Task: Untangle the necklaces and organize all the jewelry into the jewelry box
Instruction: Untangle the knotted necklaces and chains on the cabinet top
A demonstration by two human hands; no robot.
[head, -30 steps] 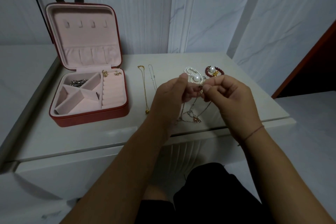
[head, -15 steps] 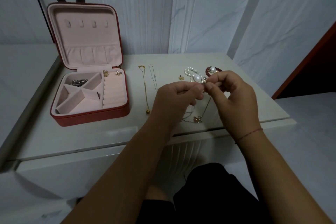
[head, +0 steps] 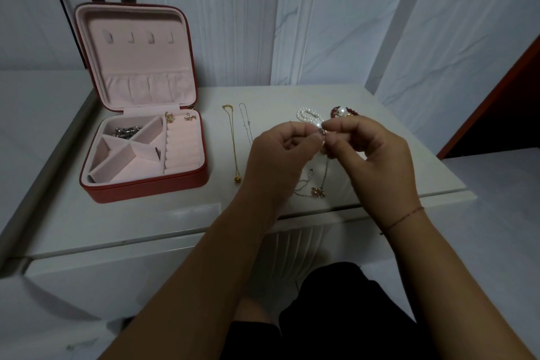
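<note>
Head view: white tabletop (head: 131,222), marbled wall (head: 321,23) behind. Left hand (head: 274,161) and right hand (head: 377,155) pinch tangled necklace (head: 317,191) above front edge. Open jewelry box (head: 146,191) at their 9 o'clock, bare strip at 7.

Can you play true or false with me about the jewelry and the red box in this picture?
1. The jewelry box has its lid open. True.
2. The gold necklace lies inside the box. False: it lies stretched out on the table, to the right of the box.
3. The left hand and the right hand both pinch a thin necklace. True.
4. Every compartment in the box is empty. False: silver pieces sit in the back left compartment.
5. The pearl bracelet lies on the table beyond the hands. True.
</note>
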